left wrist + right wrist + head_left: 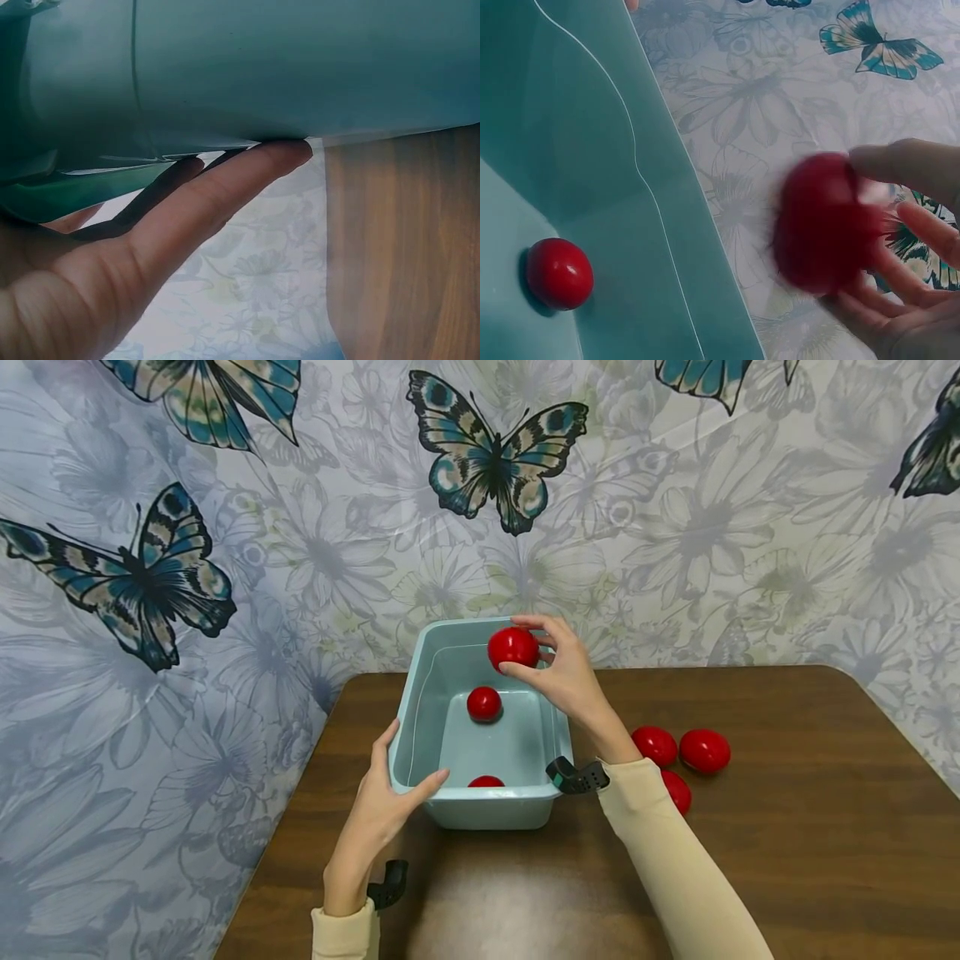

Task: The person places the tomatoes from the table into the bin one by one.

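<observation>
A light blue-green rectangular basin [480, 814] stands on the table. My right hand [564, 677] pinches a shiny, roundish red ball [513, 647] between thumb and fingers over the basin's far right part; in the right wrist view this ball [825, 225] is blurred. Inside the basin, one red ball [484, 703] lies on the floor, and another [486, 782] is mostly hidden behind the near wall. My left hand [378, 817] rests on the near left corner, thumb along the rim. In the left wrist view its straight fingers [217, 191] touch the outer wall.
Three more red balls lie on the brown wooden table [810, 827] to the right of the basin, one [677, 792] partly behind my right sleeve. A butterfly-patterned cloth [675, 568] hangs behind the table. Each wrist wears a black band [577, 775].
</observation>
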The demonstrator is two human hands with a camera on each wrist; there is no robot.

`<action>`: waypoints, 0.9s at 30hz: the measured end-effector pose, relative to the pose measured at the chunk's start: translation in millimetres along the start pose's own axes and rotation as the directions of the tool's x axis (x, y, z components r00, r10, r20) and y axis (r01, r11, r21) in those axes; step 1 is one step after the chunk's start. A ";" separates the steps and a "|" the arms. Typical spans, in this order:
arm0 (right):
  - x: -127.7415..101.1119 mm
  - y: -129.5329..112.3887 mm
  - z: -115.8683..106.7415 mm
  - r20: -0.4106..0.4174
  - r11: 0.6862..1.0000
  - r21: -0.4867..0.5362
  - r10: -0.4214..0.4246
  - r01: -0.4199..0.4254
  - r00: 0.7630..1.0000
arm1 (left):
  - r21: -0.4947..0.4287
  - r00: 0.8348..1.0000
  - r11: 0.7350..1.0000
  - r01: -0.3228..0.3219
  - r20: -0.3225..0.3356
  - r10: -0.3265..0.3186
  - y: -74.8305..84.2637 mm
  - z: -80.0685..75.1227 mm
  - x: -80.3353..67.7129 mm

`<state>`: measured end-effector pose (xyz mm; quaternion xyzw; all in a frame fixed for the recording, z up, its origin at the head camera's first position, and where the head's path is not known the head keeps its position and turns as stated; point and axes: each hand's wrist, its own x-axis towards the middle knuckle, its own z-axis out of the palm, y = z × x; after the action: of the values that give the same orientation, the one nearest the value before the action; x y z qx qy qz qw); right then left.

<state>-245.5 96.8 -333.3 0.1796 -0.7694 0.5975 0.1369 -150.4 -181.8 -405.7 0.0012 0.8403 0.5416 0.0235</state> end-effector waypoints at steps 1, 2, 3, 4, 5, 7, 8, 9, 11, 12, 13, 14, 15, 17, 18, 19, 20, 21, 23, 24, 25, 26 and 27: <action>-0.2 -0.3 -0.9 0.000 1.000 0.011 -0.003 0.003 1.000 | 0.000 1.000 1.000 0.000 0.000 0.000 0.3 0.2 -0.2; -0.5 -0.9 -1.8 0.000 1.000 0.019 -0.008 0.008 1.000 | 0.001 1.000 1.000 0.000 0.001 0.000 0.7 0.3 -0.5; -0.5 -1.3 -2.7 -0.001 1.000 0.025 -0.012 0.012 1.000 | 0.001 1.000 1.000 -0.001 0.001 0.001 1.0 0.5 -0.6; -0.7 -1.8 -3.7 0.000 0.999 0.029 -0.016 0.016 1.000 | 0.001 1.000 1.000 -0.002 0.002 0.002 1.2 0.6 -0.7; -1.0 -2.2 -5.0 0.001 1.000 0.026 -0.018 0.018 1.000 | 0.002 1.000 1.000 -0.003 0.002 0.003 1.4 0.8 -0.7; -1.6 -3.0 -7.5 0.001 1.000 0.009 -0.019 0.019 1.000 | 0.000 1.000 1.000 -0.003 0.005 0.003 2.1 1.0 -0.8; -2.1 -3.4 -8.9 0.002 1.000 0.008 -0.018 0.018 1.000 | 0.000 1.000 1.000 -0.004 0.005 0.004 2.3 1.0 -0.8; -2.5 -3.6 -10.3 0.004 1.000 0.013 -0.019 0.019 1.000 | 0.002 1.000 1.000 -0.004 0.004 0.004 2.3 1.2 -0.7; -3.2 -3.4 -13.5 0.003 1.000 0.020 -0.018 0.018 1.000 | 0.006 1.000 1.000 -0.002 0.002 0.002 2.7 1.0 -1.0; -3.7 -3.1 -15.2 0.000 1.000 0.022 -0.018 0.018 1.000 | 0.009 1.000 1.000 -0.001 0.001 0.001 2.7 1.0 -0.9; -4.4 -2.5 -16.7 -0.002 1.000 0.023 -0.016 0.016 1.000 | 0.013 1.000 1.000 0.000 0.002 0.000 2.5 0.8 -1.3; -5.1 -1.7 -18.2 -0.006 1.000 0.026 -0.015 0.016 1.000 | 0.015 1.000 1.000 0.002 0.003 -0.002 2.0 0.8 -1.5; -5.8 -0.9 -19.8 -0.009 1.000 0.026 -0.013 0.013 1.000 | 0.017 1.000 1.000 0.004 0.004 -0.004 1.7 0.5 -1.9; -7.5 1.0 -23.7 -0.021 1.000 0.019 -0.006 0.006 1.000 | 0.019 1.000 1.000 0.009 0.008 -0.010 0.8 0.4 -1.8; -8.5 1.9 -25.9 -0.025 1.000 0.021 -0.003 0.003 1.000 | 0.020 1.000 1.000 0.009 0.010 -0.010 0.3 0.4 -1.5; -9.7 3.3 -28.4 -0.031 1.000 0.021 -0.002 0.002 1.000 | 0.018 1.000 1.000 0.007 0.011 -0.007 0.0 0.3 -1.2; -10.8 5.1 -31.2 -0.038 1.000 0.019 -0.004 0.005 0.999 | 0.015 1.000 1.000 0.004 0.012 -0.004 -0.3 0.3 -0.7; -12.3 7.1 -34.4 -0.043 1.000 0.016 -0.005 0.005 0.999 | 0.014 1.000 1.000 -0.001 0.012 0.001 -0.2 0.0 -0.5; -16.0 12.1 -42.0 -0.053 1.000 0.011 -0.006 0.007 0.999 | 0.011 1.000 1.000 -0.008 0.014 0.008 -0.2 -0.6 0.2; -18.3 15.0 -46.3 -0.055 1.000 0.004 -0.003 0.003 0.998 | 0.008 1.000 1.000 -0.011 0.016 0.011 -0.1 -1.1 0.2; -21.3 18.4 -51.0 -0.056 1.000 -0.009 0.001 -0.002 0.998 | 0.004 1.000 1.000 -0.011 0.018 0.011 0.0 -1.6 0.1; -24.5 22.1 -55.7 -0.057 1.000 -0.022 0.009 -0.010 0.998 | 0.005 1.000 1.000 -0.008 0.020 0.008 0.1 -2.2 -0.3; -28.3 26.0 -60.8 -0.059 0.999 -0.040 0.018 -0.020 0.998 | 0.005 1.000 1.000 -0.006 0.021 0.005 0.1 -2.9 -0.9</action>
<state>-231.8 164.7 -352.9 0.1516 -0.7788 0.5880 0.1575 -149.6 -184.4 -404.4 0.0093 0.8415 0.5393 0.0310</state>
